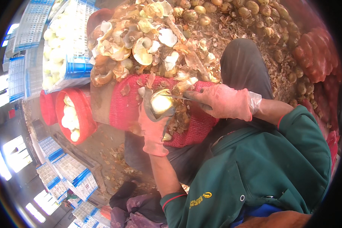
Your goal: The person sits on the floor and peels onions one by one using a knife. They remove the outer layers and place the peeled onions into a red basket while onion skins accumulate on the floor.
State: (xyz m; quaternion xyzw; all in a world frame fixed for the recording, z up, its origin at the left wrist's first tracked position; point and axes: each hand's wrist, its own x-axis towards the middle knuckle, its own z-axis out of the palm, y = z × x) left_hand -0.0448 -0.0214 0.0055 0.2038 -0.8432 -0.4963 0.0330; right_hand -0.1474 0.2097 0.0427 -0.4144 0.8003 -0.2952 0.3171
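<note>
In a pink work glove with grey-coated fingers, my left hand grips a partly peeled onion, its pale flesh facing up. My right hand, gloved the same way, is closed around a knife whose thin blade reaches left to the onion's upper edge. The fingers cover most of the knife's handle. Both hands are over a red mesh sack spread across my lap area, with loose brown skins on it.
Onion peelings are heaped beyond the sack. Unpeeled onions lie at the far right. On the left stand a blue-and-white crate of peeled onions, a red mesh bag holding more, and stacked crates. Dark patterned cloth shows at the bottom.
</note>
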